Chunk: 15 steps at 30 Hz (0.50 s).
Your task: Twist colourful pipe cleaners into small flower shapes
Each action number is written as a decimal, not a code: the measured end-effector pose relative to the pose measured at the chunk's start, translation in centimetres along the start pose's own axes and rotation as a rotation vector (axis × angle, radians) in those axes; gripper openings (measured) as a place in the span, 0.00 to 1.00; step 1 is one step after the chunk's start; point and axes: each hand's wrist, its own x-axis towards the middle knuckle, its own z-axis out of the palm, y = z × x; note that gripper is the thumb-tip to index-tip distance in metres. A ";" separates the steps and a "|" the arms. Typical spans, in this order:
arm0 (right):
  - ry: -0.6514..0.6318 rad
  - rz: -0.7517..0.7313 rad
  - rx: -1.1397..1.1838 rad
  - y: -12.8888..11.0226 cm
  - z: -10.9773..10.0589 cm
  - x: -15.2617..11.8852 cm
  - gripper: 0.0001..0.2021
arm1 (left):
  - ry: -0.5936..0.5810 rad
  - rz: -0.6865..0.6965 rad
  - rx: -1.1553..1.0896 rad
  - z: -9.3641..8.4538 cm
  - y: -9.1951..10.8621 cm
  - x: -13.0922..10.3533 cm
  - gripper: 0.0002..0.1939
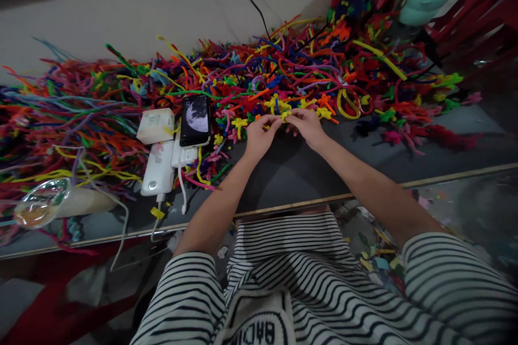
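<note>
Between my fingertips, over the dark tabletop, is a small yellow pipe cleaner piece [285, 115]. My left hand [261, 132] pinches it from the left. From the right, my right hand [308, 126] grips the same piece with thumb and forefinger. Just behind the hands lie several yellow pipe cleaner flowers [277, 104], one of them with blue in it. Another yellow flower [239, 125] rests left of my left hand. Scissors with yellow and red handles [348, 105] lie to the right, apart from my right hand.
A long heap of coloured pipe cleaners [243, 73] runs along the wall. To the left are a phone [195, 121], a white box [156, 125], a white power bank [157, 170] with cables, and a plastic cup on its side [68, 202]. The table's front edge [295, 204] is near my body.
</note>
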 end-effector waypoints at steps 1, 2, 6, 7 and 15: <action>0.015 -0.016 -0.018 0.2 -0.1 0.0 0.15 | 0.023 -0.004 0.002 -0.1 0.0 0.0 0.10; 0.030 -0.039 -0.043 0.4 -0.2 0.1 0.15 | 0.046 -0.004 0.006 -0.2 0.1 0.1 0.12; 0.037 -0.187 -0.182 1.0 -0.5 0.0 0.15 | 0.063 0.055 0.069 -0.6 0.3 0.2 0.14; 0.032 -0.225 -0.213 1.0 -0.5 -0.1 0.15 | 0.052 0.077 0.102 -0.7 0.4 0.2 0.13; 0.062 -0.373 -0.392 0.6 -0.4 -0.7 0.12 | 0.065 0.119 0.261 -0.8 1.1 0.0 0.06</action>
